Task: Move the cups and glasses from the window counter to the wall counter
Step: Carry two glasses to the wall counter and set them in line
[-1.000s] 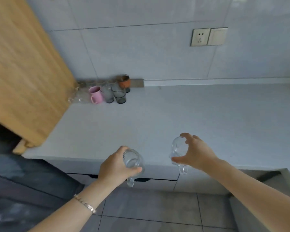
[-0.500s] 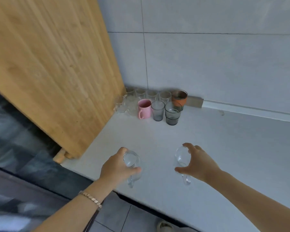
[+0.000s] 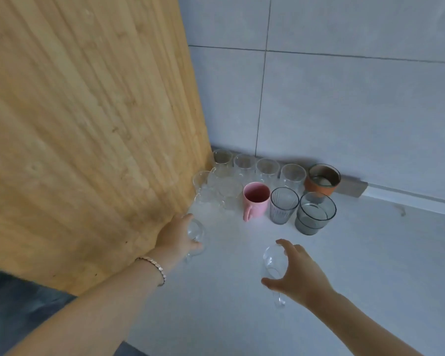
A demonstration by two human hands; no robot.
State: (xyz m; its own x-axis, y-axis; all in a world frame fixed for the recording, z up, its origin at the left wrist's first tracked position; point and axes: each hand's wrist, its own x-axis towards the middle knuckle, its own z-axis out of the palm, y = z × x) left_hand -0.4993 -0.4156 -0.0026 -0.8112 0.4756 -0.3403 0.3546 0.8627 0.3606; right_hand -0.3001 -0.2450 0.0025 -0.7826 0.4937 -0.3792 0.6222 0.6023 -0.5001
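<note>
My left hand (image 3: 174,236) grips a clear stemmed glass (image 3: 195,231) beside the wooden panel, low over the white wall counter (image 3: 370,265). My right hand (image 3: 297,272) holds a second clear stemmed glass (image 3: 272,259) by its bowl, stem hanging down over the counter. In the corner behind them stand a pink mug (image 3: 254,200), a ribbed grey glass (image 3: 283,205), a smoky grey tumbler (image 3: 315,213), an orange-sleeved cup (image 3: 321,179) and several clear glasses (image 3: 244,165) along the wall.
A tall wooden panel (image 3: 88,124) closes off the left side next to the counter. Grey wall tiles (image 3: 357,111) rise behind the cups. A dark floor (image 3: 16,309) lies below the counter's front edge at lower left.
Both hands have carried their stemmed glasses forward toward the corner group of cups. The view has closed in on the counter and panel.
</note>
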